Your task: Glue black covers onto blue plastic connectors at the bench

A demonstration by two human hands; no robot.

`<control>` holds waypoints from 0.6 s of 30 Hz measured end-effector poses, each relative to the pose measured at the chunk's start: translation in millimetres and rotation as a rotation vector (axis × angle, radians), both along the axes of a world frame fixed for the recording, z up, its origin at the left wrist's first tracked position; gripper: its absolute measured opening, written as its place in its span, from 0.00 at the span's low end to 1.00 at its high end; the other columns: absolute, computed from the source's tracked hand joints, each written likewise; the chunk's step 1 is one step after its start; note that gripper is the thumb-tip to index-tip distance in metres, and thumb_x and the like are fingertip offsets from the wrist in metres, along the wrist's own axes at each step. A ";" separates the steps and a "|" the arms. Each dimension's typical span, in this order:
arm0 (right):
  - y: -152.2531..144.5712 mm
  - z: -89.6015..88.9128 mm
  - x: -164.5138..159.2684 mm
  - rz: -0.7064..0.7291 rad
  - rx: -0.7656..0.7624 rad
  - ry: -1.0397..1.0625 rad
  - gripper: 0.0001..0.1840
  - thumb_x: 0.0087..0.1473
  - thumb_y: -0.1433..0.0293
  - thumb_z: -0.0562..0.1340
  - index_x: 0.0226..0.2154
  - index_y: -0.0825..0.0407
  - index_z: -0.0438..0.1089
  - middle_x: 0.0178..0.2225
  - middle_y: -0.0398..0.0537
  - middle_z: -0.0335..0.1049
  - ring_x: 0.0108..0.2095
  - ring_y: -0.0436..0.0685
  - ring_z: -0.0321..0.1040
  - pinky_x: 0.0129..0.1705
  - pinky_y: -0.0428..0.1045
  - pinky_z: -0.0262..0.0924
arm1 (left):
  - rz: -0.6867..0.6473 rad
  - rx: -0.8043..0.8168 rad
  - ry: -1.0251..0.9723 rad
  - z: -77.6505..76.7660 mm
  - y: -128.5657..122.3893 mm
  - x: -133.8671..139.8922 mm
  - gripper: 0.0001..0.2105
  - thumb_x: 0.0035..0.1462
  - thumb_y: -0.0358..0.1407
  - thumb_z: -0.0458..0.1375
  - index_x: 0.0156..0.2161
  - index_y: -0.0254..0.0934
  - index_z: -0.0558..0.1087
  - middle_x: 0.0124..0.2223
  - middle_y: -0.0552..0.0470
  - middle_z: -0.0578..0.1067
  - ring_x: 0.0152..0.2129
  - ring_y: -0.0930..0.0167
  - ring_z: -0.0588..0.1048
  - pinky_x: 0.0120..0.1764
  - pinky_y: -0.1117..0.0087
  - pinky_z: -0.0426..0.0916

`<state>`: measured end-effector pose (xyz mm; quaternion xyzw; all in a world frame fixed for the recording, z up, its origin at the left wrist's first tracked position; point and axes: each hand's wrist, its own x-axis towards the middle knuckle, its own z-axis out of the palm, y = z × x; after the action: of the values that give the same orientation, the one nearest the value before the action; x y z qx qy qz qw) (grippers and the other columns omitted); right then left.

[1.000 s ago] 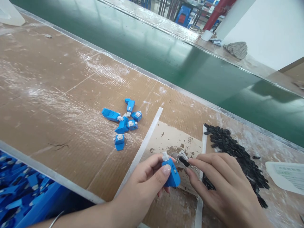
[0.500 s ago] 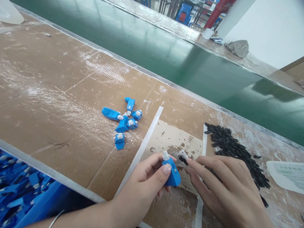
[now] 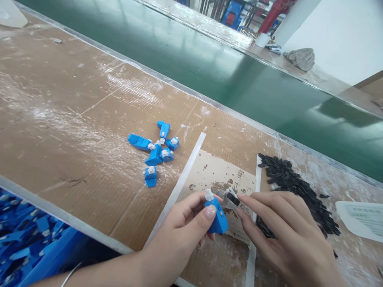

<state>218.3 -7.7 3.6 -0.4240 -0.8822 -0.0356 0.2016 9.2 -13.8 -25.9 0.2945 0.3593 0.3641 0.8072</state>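
My left hand (image 3: 194, 223) pinches a blue plastic part (image 3: 218, 219) between thumb and fingers; a pale grey-white peg (image 3: 209, 194) sticks up from its top. Just right of it, my right hand (image 3: 287, 231) has its thumb and index fingertips at the end of a small flat black piece (image 3: 232, 199). That piece lies tilted over a small clear round cup (image 3: 228, 201), whose contents I cannot make out. The cup sits on a beige, brown-spotted sheet (image 3: 221, 167). Part of the black piece pile is hidden behind my right hand.
Several blue parts with white pegs (image 3: 154, 155) lie left of the sheet. A pile of black pieces (image 3: 287, 175) spreads on the right, near a white printed card (image 3: 362, 219). A blue bin (image 3: 50, 259) full of blue parts is at lower left. A green conveyor belt (image 3: 191, 63) runs behind.
The black piece has come up from inside the clear cup and now sits tilted at its edge by my right fingertips. My left hand and the blue part stay almost still.
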 end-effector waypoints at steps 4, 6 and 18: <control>3.2 -1.0 0.1 -0.024 -0.030 0.044 0.06 0.62 0.76 0.62 0.43 0.58 0.72 0.38 0.51 0.71 0.39 0.56 0.63 0.45 0.53 0.57 | 0.006 -0.002 -0.007 -1.7 -0.3 0.2 0.19 0.61 0.53 0.60 0.44 0.37 0.75 0.31 0.56 0.69 0.27 0.75 0.66 0.28 0.76 0.59; 3.8 -1.5 0.2 -0.046 -0.033 0.044 0.05 0.63 0.75 0.62 0.42 0.57 0.72 0.37 0.50 0.71 0.38 0.56 0.64 0.45 0.52 0.57 | 0.004 0.001 -0.017 -2.7 -0.7 0.5 0.19 0.62 0.52 0.60 0.44 0.37 0.76 0.31 0.56 0.69 0.27 0.75 0.66 0.28 0.76 0.59; 1.9 -0.3 -0.1 -0.054 -0.063 0.051 0.05 0.61 0.75 0.62 0.41 0.56 0.71 0.37 0.50 0.71 0.37 0.56 0.64 0.44 0.53 0.58 | 0.006 0.009 -0.012 -3.4 -0.3 0.2 0.16 0.64 0.49 0.59 0.44 0.37 0.76 0.32 0.55 0.70 0.28 0.75 0.67 0.29 0.75 0.60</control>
<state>218.2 -5.7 3.3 -0.4544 -0.8659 -0.0025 0.2094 9.4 -14.0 -29.2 0.2948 0.3537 0.3698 0.8070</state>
